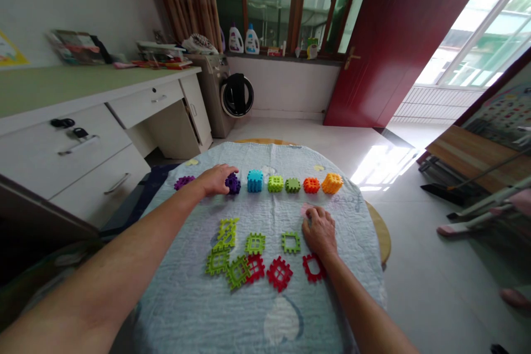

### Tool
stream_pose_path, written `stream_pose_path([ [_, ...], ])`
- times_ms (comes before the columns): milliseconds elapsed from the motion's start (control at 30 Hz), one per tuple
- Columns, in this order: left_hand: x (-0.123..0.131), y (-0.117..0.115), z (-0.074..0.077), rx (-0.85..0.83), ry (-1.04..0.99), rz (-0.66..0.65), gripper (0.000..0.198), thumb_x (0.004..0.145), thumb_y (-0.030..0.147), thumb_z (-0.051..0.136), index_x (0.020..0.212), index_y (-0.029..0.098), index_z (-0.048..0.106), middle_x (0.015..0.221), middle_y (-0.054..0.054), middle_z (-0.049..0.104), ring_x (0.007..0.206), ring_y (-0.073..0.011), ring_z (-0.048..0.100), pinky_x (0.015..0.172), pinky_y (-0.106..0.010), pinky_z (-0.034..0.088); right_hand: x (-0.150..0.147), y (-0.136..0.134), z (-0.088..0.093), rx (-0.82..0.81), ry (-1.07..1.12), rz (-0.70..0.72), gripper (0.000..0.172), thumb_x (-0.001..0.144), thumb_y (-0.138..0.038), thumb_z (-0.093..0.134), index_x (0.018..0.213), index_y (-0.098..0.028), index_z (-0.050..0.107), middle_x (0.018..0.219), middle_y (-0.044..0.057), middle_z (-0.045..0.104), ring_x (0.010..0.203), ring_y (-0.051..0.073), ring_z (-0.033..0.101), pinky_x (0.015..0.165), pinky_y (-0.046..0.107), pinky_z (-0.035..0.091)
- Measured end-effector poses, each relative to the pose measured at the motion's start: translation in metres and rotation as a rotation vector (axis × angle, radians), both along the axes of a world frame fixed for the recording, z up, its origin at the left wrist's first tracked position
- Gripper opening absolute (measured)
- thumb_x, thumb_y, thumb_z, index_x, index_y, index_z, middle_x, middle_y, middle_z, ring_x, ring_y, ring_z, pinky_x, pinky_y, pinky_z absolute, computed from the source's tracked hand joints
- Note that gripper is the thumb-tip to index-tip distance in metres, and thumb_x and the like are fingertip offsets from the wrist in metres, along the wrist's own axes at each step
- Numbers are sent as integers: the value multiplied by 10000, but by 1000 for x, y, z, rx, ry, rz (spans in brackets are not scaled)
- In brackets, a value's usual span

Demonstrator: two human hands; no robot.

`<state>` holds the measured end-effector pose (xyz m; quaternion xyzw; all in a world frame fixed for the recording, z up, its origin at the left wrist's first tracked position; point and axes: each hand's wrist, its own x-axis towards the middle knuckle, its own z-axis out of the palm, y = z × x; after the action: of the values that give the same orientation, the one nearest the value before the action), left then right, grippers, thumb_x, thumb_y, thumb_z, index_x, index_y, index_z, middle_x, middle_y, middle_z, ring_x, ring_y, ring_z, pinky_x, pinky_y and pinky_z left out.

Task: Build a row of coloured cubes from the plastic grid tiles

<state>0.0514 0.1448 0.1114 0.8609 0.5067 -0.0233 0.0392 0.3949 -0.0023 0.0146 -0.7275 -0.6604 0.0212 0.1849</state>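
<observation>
My left hand (217,179) is at the back left of the table, its thumb and fingers closed around a dark purple stack of waffle blocks (233,183). To its left, partly behind the wrist, sits a lighter purple stack (183,182). Rightward in the same row stand stacks in blue (255,181), lime (275,183), olive green (292,185), orange-red (311,185) and yellow-orange (332,183). My right hand (320,229) rests on the cloth, fingers loosely bent and apart, nothing visible in them. Near it lie a green square frame (291,242) and a red frame (313,268).
Loose yellow-green (226,233), green (255,243) and red waffle blocks (280,274) lie at the front, some overlapping. A pale blue cloth (199,310) covers the round table. Beyond are a desk (83,86), a washing machine (218,94) and a red door (390,38).
</observation>
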Motion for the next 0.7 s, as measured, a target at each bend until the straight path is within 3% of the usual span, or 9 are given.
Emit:
stream_pose_path([
  [167,12,15,-13,-26,60,-3,757,598,202,618,1345,175,496,1240,-101,594,1147,-252,563,997,-323,443,0,0,0,-12,12,-5,160,845,-236,524,987,-220,597,1097,59,591,1037,219,485,882,326,310],
  [400,5,25,-29,-32,95,6,767,618,185,606,1371,179,465,1341,-103,550,1225,-257,518,1055,-334,403,-1,0,2,-3,6,-2,157,846,-235,523,985,-220,594,1091,54,589,1030,220,486,887,323,315],
  [700,10,23,-30,-64,127,36,819,607,159,600,1408,185,429,1367,-105,531,1264,-275,486,1063,-348,393,-1,0,1,-13,-10,-13,154,850,-240,527,984,-223,602,1087,58,592,1035,209,485,890,314,316],
])
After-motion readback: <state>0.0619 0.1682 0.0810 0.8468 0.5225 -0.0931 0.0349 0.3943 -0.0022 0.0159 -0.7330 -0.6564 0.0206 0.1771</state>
